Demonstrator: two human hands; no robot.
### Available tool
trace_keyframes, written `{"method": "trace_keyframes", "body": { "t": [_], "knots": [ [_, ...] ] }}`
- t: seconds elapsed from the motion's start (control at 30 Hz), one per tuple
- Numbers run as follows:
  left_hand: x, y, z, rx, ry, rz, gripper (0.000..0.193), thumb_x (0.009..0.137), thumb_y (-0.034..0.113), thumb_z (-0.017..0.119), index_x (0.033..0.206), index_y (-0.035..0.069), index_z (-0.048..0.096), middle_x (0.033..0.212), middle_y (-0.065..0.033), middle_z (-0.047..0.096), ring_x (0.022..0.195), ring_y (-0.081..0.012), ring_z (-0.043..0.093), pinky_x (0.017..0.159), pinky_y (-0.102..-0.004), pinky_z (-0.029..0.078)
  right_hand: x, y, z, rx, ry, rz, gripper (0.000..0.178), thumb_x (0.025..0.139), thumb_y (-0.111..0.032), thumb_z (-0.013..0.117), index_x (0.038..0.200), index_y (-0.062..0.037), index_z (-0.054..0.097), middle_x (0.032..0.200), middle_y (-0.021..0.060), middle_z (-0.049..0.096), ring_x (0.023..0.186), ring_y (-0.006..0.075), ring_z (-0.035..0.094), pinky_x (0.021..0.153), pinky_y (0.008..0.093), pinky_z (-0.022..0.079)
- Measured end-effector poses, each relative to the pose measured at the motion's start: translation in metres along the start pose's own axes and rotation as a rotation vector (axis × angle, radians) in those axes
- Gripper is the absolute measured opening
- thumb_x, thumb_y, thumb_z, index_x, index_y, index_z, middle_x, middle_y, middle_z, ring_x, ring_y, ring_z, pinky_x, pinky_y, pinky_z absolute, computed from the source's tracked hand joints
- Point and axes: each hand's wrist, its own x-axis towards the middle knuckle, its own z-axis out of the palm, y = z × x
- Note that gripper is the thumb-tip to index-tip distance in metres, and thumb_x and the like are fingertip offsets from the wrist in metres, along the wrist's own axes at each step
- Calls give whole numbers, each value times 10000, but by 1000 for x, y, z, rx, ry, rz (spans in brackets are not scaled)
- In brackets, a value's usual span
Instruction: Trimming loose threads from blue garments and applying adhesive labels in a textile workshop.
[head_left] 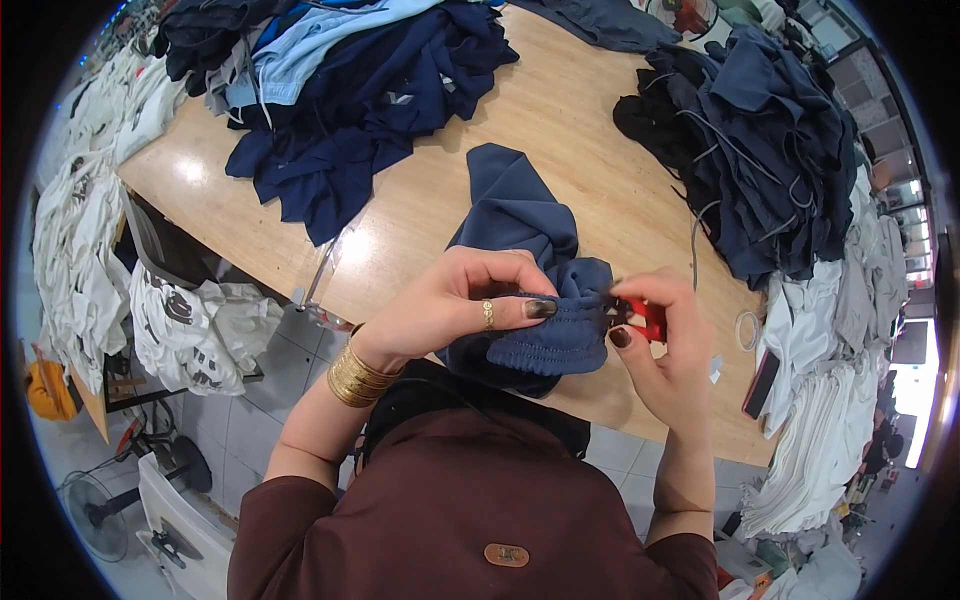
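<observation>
A dark blue-grey garment with a gathered elastic waistband lies on the table edge in front of me. My left hand pinches the waistband between thumb and fingers. At the waistband's right end, my right hand is closed around red thread snips, whose dark part is close to the fabric. The snips are partly hidden by my fingers, so I cannot tell whether the blades touch the cloth.
Navy clothes are heaped at the far left, with a light blue piece on top. Dark grey garments with cords pile up on the right. White cloth stacks stand beyond the right edge. A smartphone-like dark slab lies near that edge.
</observation>
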Motion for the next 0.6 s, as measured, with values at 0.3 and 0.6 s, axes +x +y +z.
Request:
{"method": "trace_keyframes", "body": {
  "t": [0.3, 0.6],
  "knots": [
    [-1, 3, 5, 79, 38, 14, 153, 859, 106, 627, 912, -36, 636, 858, 1, 510, 764, -43, 501, 671, -164, 394, 8, -15, -13, -306, -109, -176, 238, 708, -194, 740, 836, -60, 590, 711, 38, 558, 605, 200, 517, 527, 289, 397],
    [-2, 6, 7, 159, 41, 23, 134, 866, 77, 606, 911, -46, 632, 867, -11, 517, 778, -54, 507, 678, -175, 408, 5, -19, -15, -523, -194, -207, 240, 739, -263, 718, 820, -76, 590, 689, 17, 529, 612, 183, 513, 518, 295, 394]
  ]
}}
